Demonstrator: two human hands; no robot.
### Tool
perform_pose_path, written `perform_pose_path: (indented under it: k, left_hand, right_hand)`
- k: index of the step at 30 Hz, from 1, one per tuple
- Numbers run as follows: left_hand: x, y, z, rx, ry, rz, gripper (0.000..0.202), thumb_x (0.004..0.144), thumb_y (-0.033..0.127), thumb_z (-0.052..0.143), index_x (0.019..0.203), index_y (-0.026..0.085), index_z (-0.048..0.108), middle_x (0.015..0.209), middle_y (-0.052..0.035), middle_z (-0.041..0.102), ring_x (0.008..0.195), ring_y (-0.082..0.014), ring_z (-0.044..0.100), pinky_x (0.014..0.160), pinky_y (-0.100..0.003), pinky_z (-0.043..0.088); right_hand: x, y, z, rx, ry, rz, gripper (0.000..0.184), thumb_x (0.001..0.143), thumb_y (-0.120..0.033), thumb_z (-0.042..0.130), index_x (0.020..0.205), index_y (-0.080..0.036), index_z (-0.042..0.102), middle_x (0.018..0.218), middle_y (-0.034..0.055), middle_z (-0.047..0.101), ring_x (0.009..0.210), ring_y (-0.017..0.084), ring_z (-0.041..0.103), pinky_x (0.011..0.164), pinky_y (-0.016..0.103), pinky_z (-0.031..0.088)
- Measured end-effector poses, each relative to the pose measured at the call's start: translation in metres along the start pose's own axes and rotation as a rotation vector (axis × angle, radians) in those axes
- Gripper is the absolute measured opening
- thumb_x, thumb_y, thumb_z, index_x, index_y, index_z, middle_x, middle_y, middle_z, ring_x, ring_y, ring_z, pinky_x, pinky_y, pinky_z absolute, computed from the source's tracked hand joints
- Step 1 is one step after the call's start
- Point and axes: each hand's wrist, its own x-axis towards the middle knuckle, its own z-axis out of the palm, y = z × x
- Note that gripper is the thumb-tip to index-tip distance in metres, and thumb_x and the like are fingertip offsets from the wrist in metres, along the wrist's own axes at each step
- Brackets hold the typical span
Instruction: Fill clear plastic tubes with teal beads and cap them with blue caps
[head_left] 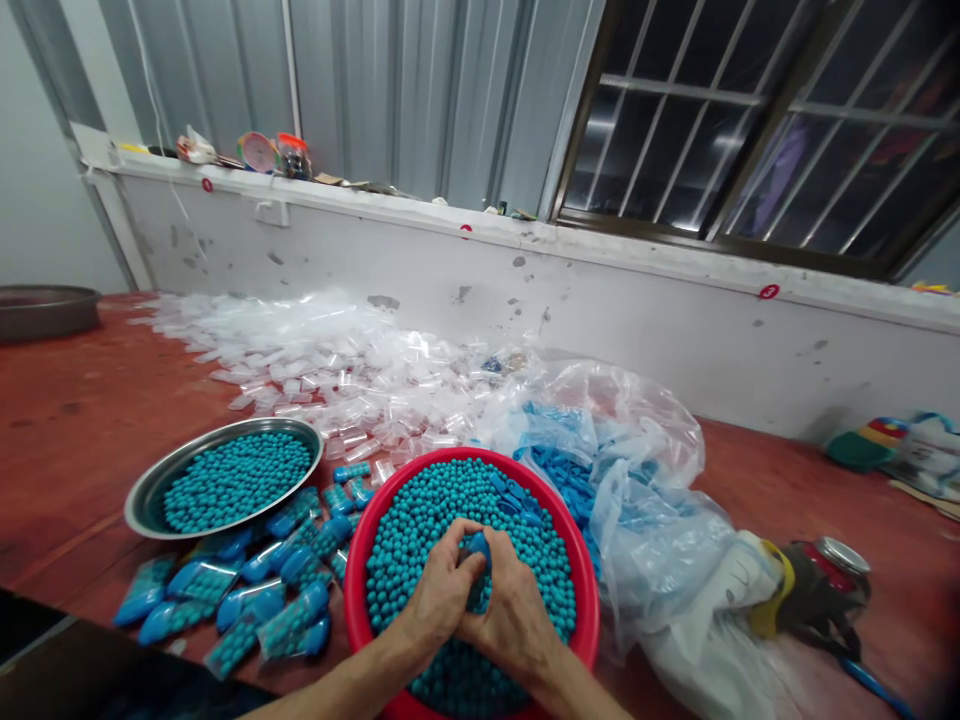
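Observation:
Both my hands meet over a red basin heaped with small teal beads. My left hand and my right hand are closed together around a small blue-capped tube, fingers curled over it just above the beads. Filled tubes with blue caps lie in a loose pile on the table left of the basin. A steel dish with more teal beads sits further left.
A heap of empty clear tubes spreads behind the basin. A clear bag of blue caps lies to the right, then a white cloth and a tin can. A dark pan stands far left on the red table.

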Motion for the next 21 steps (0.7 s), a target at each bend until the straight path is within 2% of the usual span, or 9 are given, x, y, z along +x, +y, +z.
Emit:
perform_pose_path:
  k: [3, 5, 7, 10, 14, 16, 18, 19, 21]
  left_hand:
    - [0.001, 0.001, 0.001, 0.146, 0.034, 0.076, 0.015, 0.073, 0.018, 0.044, 0.085, 0.018, 0.051, 0.072, 0.0011, 0.056, 0.069, -0.0142, 0.052, 0.067, -0.024, 0.040]
    - [0.001, 0.005, -0.003, 0.242, 0.050, 0.154, 0.017, 0.074, 0.018, 0.042, 0.088, 0.017, 0.052, 0.081, -0.0010, 0.059, 0.077, -0.0150, 0.054, 0.073, -0.024, 0.041]
    - [-0.001, 0.010, -0.014, 0.353, 0.067, 0.209, 0.023, 0.076, 0.019, 0.040, 0.096, 0.018, 0.052, 0.086, -0.0015, 0.061, 0.079, -0.0149, 0.055, 0.074, -0.024, 0.041]
    - [-0.009, 0.019, -0.048, 0.617, 0.163, 0.214, 0.032, 0.081, 0.025, 0.038, 0.112, 0.021, 0.048, 0.081, -0.0004, 0.063, 0.071, -0.0151, 0.057, 0.067, -0.025, 0.043]
    - [-0.028, 0.017, -0.112, 1.040, 0.437, 0.152, 0.036, 0.084, 0.029, 0.035, 0.118, 0.023, 0.047, 0.099, -0.0044, 0.063, 0.087, -0.0187, 0.059, 0.076, -0.028, 0.043]
    - [-0.036, 0.008, -0.137, 1.263, 0.603, 0.134, 0.040, 0.084, 0.028, 0.033, 0.122, 0.019, 0.044, 0.102, -0.0088, 0.061, 0.089, -0.0222, 0.058, 0.074, -0.031, 0.044]
    - [-0.041, -0.010, -0.153, 1.405, 0.668, 0.190, 0.042, 0.085, 0.024, 0.031, 0.124, 0.015, 0.043, 0.100, -0.0115, 0.060, 0.089, -0.0238, 0.057, 0.074, -0.033, 0.044]
    - [-0.043, -0.022, -0.157, 1.446, 0.646, 0.229, 0.041, 0.084, 0.022, 0.031, 0.122, 0.014, 0.045, 0.100, -0.0118, 0.060, 0.090, -0.0240, 0.056, 0.075, -0.034, 0.043]
    - [-0.045, -0.052, -0.159, 1.489, 0.508, 0.302, 0.038, 0.081, 0.016, 0.034, 0.113, 0.015, 0.053, 0.101, -0.0110, 0.061, 0.095, -0.0241, 0.054, 0.080, -0.035, 0.042]
  right_hand:
    - [-0.002, 0.002, 0.004, -0.042, -0.007, 0.013, 0.062, 0.062, -0.033, 0.065, 0.115, -0.013, 0.039, 0.099, 0.0138, 0.054, 0.083, 0.028, 0.058, 0.068, 0.039, 0.050]
    - [-0.001, 0.002, 0.003, -0.068, -0.047, -0.019, 0.068, 0.066, -0.029, 0.062, 0.125, -0.012, 0.031, 0.110, 0.0164, 0.050, 0.093, 0.029, 0.056, 0.073, 0.040, 0.049]
    - [0.000, 0.004, -0.002, -0.064, -0.084, -0.080, 0.075, 0.070, -0.025, 0.060, 0.133, -0.015, 0.020, 0.119, 0.0159, 0.045, 0.100, 0.028, 0.053, 0.077, 0.039, 0.049]
    - [0.002, 0.013, -0.008, -0.038, -0.014, -0.095, 0.068, 0.079, -0.027, 0.052, 0.135, -0.020, 0.015, 0.122, 0.0136, 0.042, 0.102, 0.025, 0.051, 0.082, 0.039, 0.047]
    - [0.001, 0.033, -0.008, -0.057, 0.107, -0.061, 0.049, 0.086, -0.028, 0.041, 0.132, -0.020, 0.025, 0.119, 0.0125, 0.044, 0.106, 0.025, 0.048, 0.087, 0.042, 0.043]
    - [-0.002, 0.037, -0.007, -0.093, 0.111, -0.075, 0.045, 0.086, -0.027, 0.041, 0.129, -0.021, 0.031, 0.118, 0.0122, 0.045, 0.107, 0.026, 0.047, 0.087, 0.042, 0.042]
    - [-0.006, 0.032, -0.009, -0.135, 0.064, -0.138, 0.041, 0.085, -0.029, 0.043, 0.125, -0.022, 0.038, 0.116, 0.0114, 0.048, 0.107, 0.026, 0.046, 0.088, 0.043, 0.041]
    - [-0.008, 0.027, -0.011, -0.148, 0.003, -0.191, 0.039, 0.085, -0.030, 0.045, 0.123, -0.023, 0.042, 0.115, 0.0103, 0.049, 0.107, 0.026, 0.046, 0.090, 0.043, 0.038]
    - [-0.011, 0.012, -0.017, -0.149, -0.187, -0.306, 0.036, 0.083, -0.035, 0.048, 0.119, -0.028, 0.046, 0.114, 0.0068, 0.051, 0.109, 0.025, 0.044, 0.096, 0.046, 0.030]
